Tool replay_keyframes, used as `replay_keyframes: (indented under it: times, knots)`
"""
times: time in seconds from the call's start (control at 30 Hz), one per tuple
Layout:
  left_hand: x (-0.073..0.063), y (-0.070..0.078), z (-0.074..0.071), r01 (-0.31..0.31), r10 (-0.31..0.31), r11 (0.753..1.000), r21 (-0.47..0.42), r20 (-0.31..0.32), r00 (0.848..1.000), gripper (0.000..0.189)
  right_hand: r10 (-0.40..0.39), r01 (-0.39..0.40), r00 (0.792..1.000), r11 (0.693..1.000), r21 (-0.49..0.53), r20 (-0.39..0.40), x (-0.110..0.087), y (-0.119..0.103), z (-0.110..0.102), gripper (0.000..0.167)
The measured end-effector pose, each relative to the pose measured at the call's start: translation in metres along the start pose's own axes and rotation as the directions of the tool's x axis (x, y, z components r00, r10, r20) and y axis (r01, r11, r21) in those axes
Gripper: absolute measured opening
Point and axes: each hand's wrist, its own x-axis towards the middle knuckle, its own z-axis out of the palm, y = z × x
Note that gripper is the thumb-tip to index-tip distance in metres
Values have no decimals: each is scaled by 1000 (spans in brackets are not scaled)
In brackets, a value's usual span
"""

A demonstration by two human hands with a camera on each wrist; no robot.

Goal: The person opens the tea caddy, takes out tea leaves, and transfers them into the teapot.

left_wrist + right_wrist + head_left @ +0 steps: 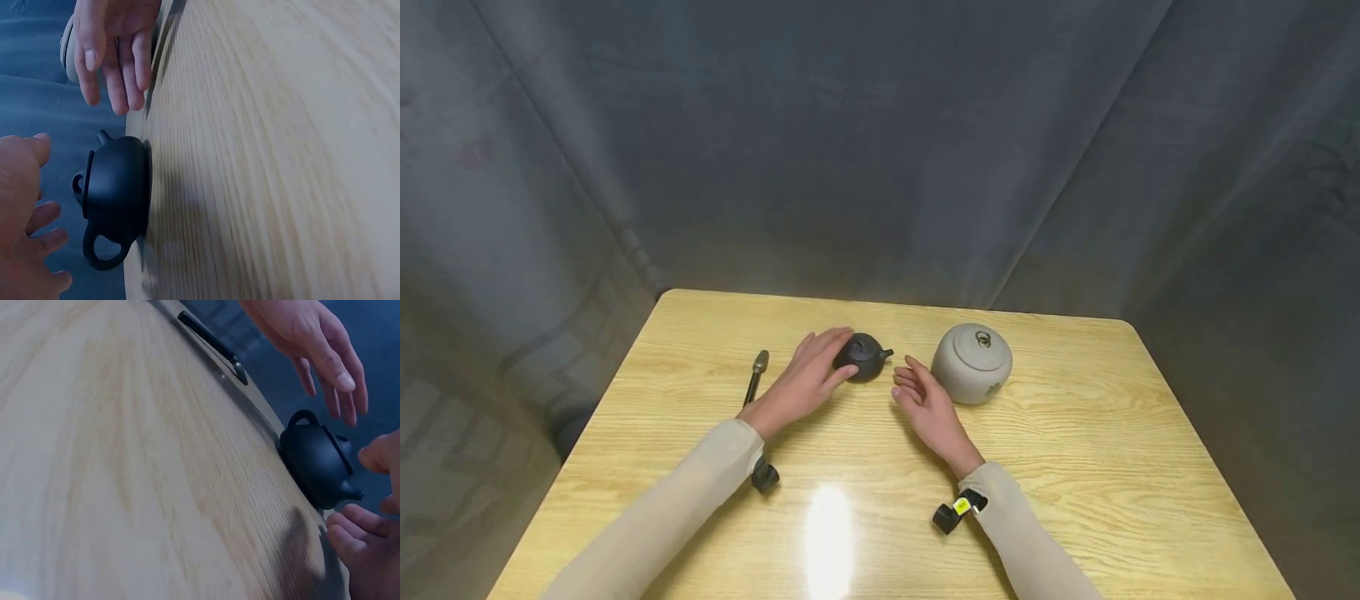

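A small dark teapot (pixel 867 357) stands upright on the wooden table, its spout toward the right hand and its loop handle (pixel 107 253) on the left-hand side. My left hand (pixel 811 371) hovers at the handle side, fingers spread and relaxed; the left wrist view shows a gap between it and the pot. On the spout side my right hand (pixel 931 408) is held with loosely bent fingers, apart from the teapot (pixel 317 464) and holding nothing. Just right of that hand sits a round grey lidded jar (pixel 972 367) with a ring on its lid.
A dark-handled tool with a metal head (pixel 760 363) lies left of the left hand, partly hidden by the forearm; its kind is unclear. Grey curtains (pixel 850 150) hang behind the table (pixel 1075 467) and at both sides.
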Motion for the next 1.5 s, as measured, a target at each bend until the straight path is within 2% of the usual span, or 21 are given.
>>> replay_keyframes:
  times: [0.33,0.6,0.9,1.1,1.37,1.5]
  knots:
    - [13,4,6,-44,45,998,45,-19,999,55,24,-18,995,998,59,-96,16,-2,13,59]
    - [22,4,7,-37,41,996,81,-37,998,46,93,-67,981,986,152,-168,27,-1,19,57]
    - [30,1,8,-60,69,989,136,-60,996,26,119,-88,975,982,167,-187,40,-4,23,55]
    - [35,0,8,-67,79,984,162,-65,995,24,101,-79,981,988,131,-167,50,-4,21,49]
    - [41,-1,8,-74,88,978,195,-62,994,19,89,-96,981,995,-30,-174,58,-4,19,38]
    - [44,-2,8,-76,93,976,204,-75,993,18,77,-88,981,995,-53,-179,60,-4,21,36]
